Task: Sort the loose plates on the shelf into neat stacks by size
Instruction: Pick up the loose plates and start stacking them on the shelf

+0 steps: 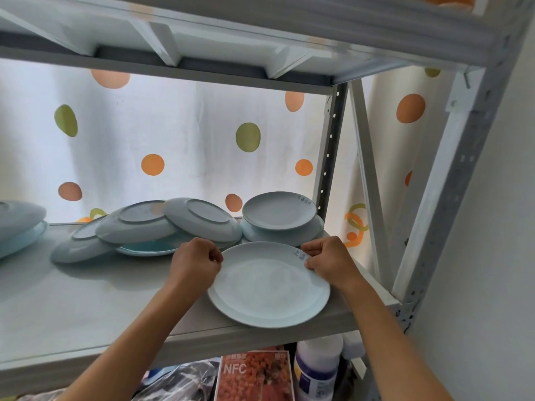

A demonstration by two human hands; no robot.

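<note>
A pale blue plate [269,285] lies right side up near the shelf's [86,308] front right edge, seemingly on top of another plate of like size. My left hand [197,263] pinches its left rim and my right hand [328,260] pinches its right rim. Behind it a small plate [279,209] rests on a larger one [315,231]. To the left, several upturned plates [199,218] lean on one another in a loose heap [136,224]. Two more plates [17,224] sit at the far left edge.
The shelf's grey upright posts [445,198] and a diagonal brace stand at the right. A dotted curtain [173,134] hangs behind. The upper shelf [231,39] is close overhead. Below the shelf stand an orange NFC carton [254,377] and a white bottle [317,369].
</note>
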